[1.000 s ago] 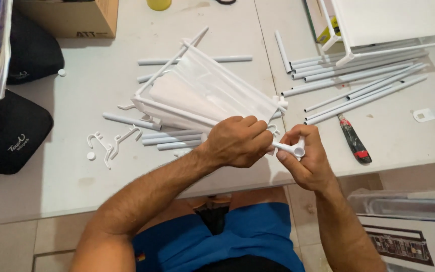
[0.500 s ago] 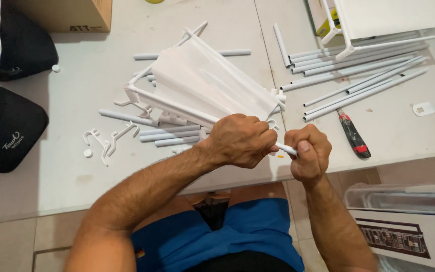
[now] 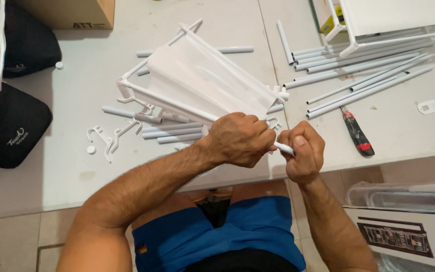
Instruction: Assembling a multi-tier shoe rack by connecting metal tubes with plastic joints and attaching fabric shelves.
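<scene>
- your left hand (image 3: 240,138): grip closed around the near corner of the white shelf frame (image 3: 202,80), which lies tilted on the desk (image 3: 51,181).
- your right hand (image 3: 303,153): grip pinched on a short white tube (image 3: 284,148) at that corner.
- loose white tubes (image 3: 358,65): far right.

A white bench (image 3: 51,166) filled most of the view under even, soft light, and pale floor tiles (image 3: 11,242) showed below its near edge. A cardboard box (image 3: 71,12) stood at the far edge, two black bags (image 3: 8,128) lay at the left, and a printed carton (image 3: 404,236) sat on the floor at the right.
</scene>
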